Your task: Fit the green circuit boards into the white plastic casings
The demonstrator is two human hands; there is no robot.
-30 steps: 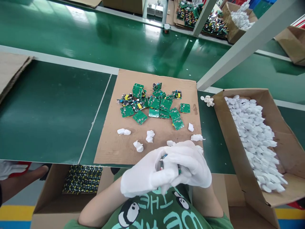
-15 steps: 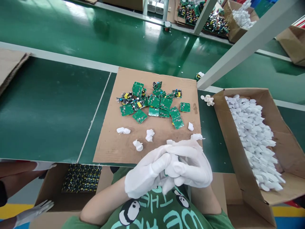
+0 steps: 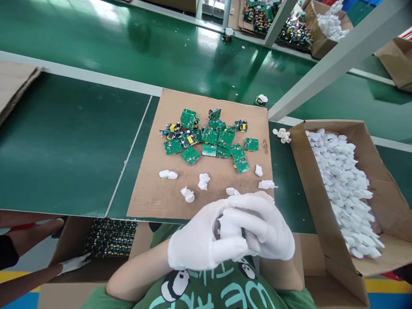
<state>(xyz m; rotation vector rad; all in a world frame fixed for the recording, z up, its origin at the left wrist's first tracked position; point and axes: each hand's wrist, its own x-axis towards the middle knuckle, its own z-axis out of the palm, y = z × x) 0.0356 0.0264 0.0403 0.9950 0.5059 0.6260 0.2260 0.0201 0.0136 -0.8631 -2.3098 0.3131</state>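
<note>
Low in the middle of the frame, the white-gloved left hand [image 3: 199, 242] and right hand [image 3: 272, 227] curl close together around a small part [image 3: 217, 229]. Most of it is hidden; only a dark bit peeks out, so I cannot tell just what it is. It is likely light. Above, in the middle of the frame, green circuit boards [image 3: 210, 136] lie heaped on a cardboard sheet [image 3: 151, 195]. They look stiff and light, but the tiny bumps on them could bend or snap, so their flat edges seem best to grab. The crumpled white pieces [image 3: 203, 182], nearer the hands, look soft and easy to squash; a gentle pinch should do.
</note>
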